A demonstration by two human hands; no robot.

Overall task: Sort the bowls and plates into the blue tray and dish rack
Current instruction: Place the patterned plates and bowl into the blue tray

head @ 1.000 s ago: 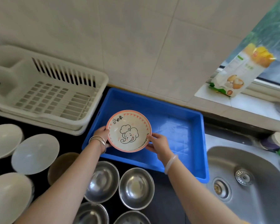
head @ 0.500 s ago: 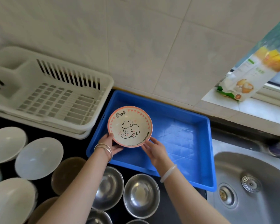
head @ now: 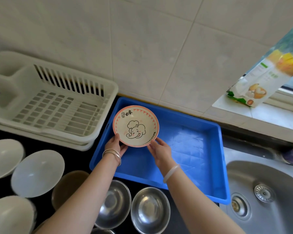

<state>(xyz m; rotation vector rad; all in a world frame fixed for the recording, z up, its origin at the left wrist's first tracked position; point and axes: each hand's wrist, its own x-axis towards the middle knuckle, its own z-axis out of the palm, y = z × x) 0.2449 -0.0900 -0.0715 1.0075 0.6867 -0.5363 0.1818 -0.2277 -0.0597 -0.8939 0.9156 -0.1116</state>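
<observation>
Since a moment ago our bowl (head: 136,126) has gone farther back over the tray (head: 189,146), near its left rear corner. Left hand (head: 114,144) and right hand (head: 160,150) each grip its near rim. Rack (head: 54,105) sits left; steel bowls (head: 150,209) wait on the table (head: 85,159).

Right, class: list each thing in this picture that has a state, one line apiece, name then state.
elephant bowl: held by both hands over the blue tray's left part, tilted toward the camera
left hand: gripping the bowl's lower left rim
right hand: gripping its lower right rim
blue tray: no dishes in it
dish rack: no dishes in it
steel bowls: upright on the counter
</observation>
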